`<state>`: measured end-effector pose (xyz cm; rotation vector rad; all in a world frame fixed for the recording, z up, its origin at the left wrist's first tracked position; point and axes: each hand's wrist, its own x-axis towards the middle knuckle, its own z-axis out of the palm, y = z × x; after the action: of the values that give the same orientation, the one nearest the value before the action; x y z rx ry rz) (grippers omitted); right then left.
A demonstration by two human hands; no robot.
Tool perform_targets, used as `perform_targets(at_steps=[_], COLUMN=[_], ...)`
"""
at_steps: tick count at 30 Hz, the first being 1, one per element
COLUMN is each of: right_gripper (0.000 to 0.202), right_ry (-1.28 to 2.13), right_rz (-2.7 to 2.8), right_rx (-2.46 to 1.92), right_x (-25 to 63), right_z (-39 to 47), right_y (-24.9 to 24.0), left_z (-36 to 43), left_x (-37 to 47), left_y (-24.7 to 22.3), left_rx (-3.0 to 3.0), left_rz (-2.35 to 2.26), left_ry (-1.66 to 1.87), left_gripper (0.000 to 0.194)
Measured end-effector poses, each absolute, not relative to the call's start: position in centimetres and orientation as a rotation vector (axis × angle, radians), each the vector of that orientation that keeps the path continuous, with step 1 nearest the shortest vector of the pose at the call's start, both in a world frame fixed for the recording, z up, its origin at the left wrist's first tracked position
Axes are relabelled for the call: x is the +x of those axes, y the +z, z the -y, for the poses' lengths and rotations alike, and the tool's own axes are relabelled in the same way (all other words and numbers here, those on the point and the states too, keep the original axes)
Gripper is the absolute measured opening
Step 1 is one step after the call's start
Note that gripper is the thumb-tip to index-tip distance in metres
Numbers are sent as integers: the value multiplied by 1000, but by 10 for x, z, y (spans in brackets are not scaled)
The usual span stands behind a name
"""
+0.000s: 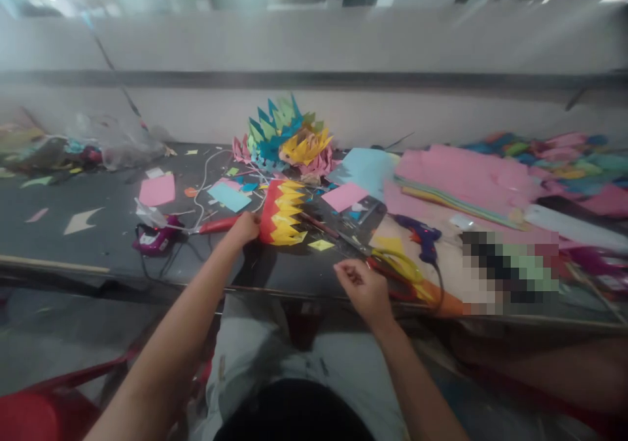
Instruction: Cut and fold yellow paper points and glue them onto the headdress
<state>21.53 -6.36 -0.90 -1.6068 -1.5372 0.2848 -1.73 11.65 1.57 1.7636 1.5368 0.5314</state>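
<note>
A red paper strip with yellow zigzag points (282, 213) is gripped at its left edge by my left hand (246, 227), just above the dark table (294, 271). Beside that hand lies a red strip (219, 224) reaching toward the purple device. My right hand (357, 282) hovers near the table's front edge, fingers curled together; whether anything small is between them is hidden. Scissors with yellow handles (400, 264) lie just right of it. A small yellow-green paper piece (321, 245) rests between my hands.
Colourful paper crowns (289, 137) are heaped at the back. At left is a purple device (157, 237) with a white cord. Pink sheets (466, 179), a blue sheet (367, 171) and a dark blue glue gun (422, 235) lie at right. Paper scraps are scattered about.
</note>
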Motion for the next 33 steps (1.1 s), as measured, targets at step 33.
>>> perform_targets(at_steps=[33], right_gripper=[36], right_ry=[431], right_rz=[1649], right_rx=[-1600], right_x=[214], right_z=[61], right_y=[-15], left_z=[-120], left_x=[-24], left_y=[-3], left_rx=[1641], left_rz=[-1447], left_ry=[676], left_gripper=[26])
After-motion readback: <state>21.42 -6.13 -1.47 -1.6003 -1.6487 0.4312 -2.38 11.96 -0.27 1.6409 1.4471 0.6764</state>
